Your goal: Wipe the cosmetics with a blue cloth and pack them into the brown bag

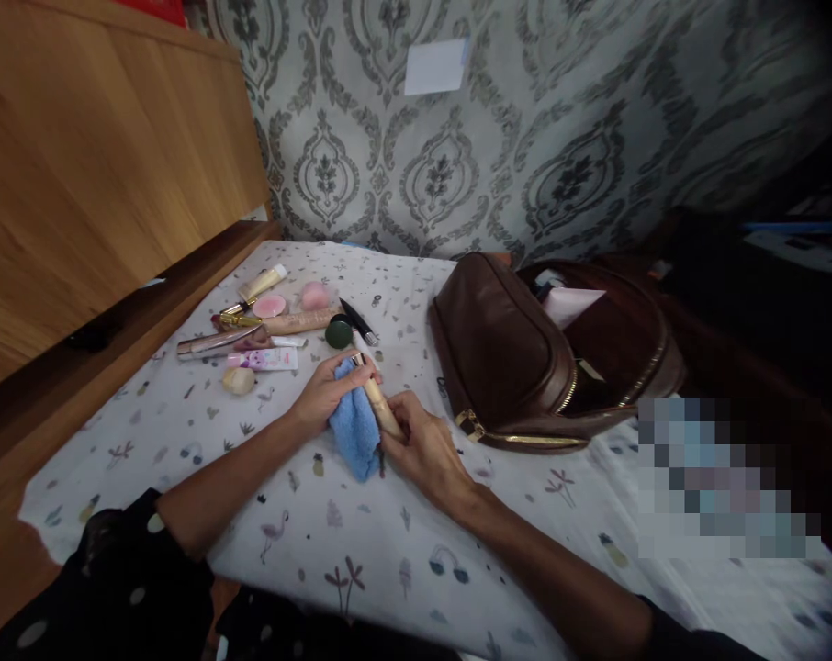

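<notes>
My left hand (330, 390) is closed on a blue cloth (355, 436), which hangs down between my two hands. The cloth is pressed against the upper end of a slim beige cosmetic tube (383, 408). Around the tube's lower end, the fingers of my right hand (420, 445) are closed. The tube tilts, its upper end leaning left and away from me. Just beyond my left hand lie a dark green round item (339, 332) and a black pen-like item (359, 321).
Several cosmetics lie at the left, among them a purple-and-white tube (264, 359), a pink compact (269, 306) and a cream tube (263, 283). An open brown leather bag (502, 344) stands at the right on the patterned cloth cover (333, 551). A wooden panel (113, 138) rises at the left.
</notes>
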`<state>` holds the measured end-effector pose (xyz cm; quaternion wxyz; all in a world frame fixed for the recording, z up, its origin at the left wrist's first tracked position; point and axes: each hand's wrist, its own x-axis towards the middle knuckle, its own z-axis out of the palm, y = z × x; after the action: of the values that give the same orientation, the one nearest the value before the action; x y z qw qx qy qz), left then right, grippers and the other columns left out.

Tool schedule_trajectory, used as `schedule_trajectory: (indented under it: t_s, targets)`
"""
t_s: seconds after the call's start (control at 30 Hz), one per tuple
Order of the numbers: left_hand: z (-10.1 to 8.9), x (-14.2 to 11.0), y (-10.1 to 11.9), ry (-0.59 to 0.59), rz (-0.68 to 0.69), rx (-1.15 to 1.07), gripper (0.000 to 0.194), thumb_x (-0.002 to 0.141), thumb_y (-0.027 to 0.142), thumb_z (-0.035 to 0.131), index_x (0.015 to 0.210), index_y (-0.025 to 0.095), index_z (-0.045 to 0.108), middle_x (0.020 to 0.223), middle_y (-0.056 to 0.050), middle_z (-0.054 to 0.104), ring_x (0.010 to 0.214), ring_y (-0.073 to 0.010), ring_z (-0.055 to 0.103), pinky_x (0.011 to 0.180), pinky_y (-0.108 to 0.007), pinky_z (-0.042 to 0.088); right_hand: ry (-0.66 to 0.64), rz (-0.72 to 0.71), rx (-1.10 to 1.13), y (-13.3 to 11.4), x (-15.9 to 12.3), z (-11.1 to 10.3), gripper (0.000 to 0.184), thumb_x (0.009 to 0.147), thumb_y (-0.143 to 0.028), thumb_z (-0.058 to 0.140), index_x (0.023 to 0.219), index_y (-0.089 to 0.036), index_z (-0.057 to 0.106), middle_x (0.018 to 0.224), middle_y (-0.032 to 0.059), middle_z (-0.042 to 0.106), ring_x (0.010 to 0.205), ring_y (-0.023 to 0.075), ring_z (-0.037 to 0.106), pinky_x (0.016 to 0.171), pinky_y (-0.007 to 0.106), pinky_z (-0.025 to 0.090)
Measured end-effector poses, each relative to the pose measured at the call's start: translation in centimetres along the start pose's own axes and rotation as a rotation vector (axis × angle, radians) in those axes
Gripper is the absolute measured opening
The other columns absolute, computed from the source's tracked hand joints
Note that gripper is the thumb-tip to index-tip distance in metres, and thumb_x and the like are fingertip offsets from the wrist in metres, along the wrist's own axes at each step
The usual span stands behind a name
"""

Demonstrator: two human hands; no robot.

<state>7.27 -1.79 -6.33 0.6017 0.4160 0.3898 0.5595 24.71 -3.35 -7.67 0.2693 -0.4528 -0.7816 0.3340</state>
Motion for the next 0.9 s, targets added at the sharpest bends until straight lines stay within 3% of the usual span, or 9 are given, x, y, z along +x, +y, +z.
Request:
schedule_trajectory:
  t_s: [0.3, 0.57, 0.77, 0.9]
  targets:
    - [-0.12, -0.02, 0.01, 0.006, -0.003, 0.01, 0.036, 0.069, 0.044, 0.082, 0.079, 0.014, 0.065, 0.072, 0.001, 0.064, 0.059, -0.0095, 0.059, 0.055, -0.019, 0.048, 0.0, -0.124, -0.006, 0.44, -0.26, -0.46, 0.012, 0.092, -0.034, 0.044, 0.091, -0.023, 0.045, 0.074, -0.0001, 0.063, 0.063, 0.0161, 0.057, 0.061, 0.026, 0.041]
    - [-0.18, 0.02, 0.09, 0.005, -0.009, 0.012, 0.038, 0.068, 0.045, 0.082, 0.08, 0.014, 0.064, 0.074, 0.0, 0.065, 0.06, -0.0095, 0.059, 0.056, -0.02, 0.048, -0.02, -0.148, 0.006, 0.54, -0.19, -0.43, 0.016, 0.096, -0.037, 0.044, 0.093, -0.022, 0.047, 0.074, -0.0004, 0.062, 0.06, 0.0148, 0.054, 0.058, 0.025, 0.039]
    - [0.09, -0.52, 0.21, -0.175, -0.04, 0.003, 0.044, 0.066, 0.043, 0.084, 0.094, 0.015, 0.065, 0.09, -0.005, 0.069, 0.076, -0.0147, 0.065, 0.069, -0.024, 0.052, -0.06, -0.143, 0.064, 0.47, -0.04, -0.49, 0.021, 0.099, -0.039, 0.04, 0.1, -0.021, 0.051, 0.082, 0.0021, 0.065, 0.07, 0.0163, 0.058, 0.067, 0.028, 0.043]
    - [0.21, -0.67, 0.17, -0.169, -0.03, -0.02, 0.043, 0.068, 0.041, 0.083, 0.1, 0.017, 0.064, 0.094, -0.005, 0.069, 0.081, -0.0164, 0.066, 0.07, -0.025, 0.053, -0.045, -0.155, 0.062, 0.5, 0.03, -0.5, 0.025, 0.1, -0.038, 0.039, 0.103, -0.02, 0.055, 0.085, 0.0032, 0.064, 0.074, 0.0167, 0.058, 0.069, 0.028, 0.043]
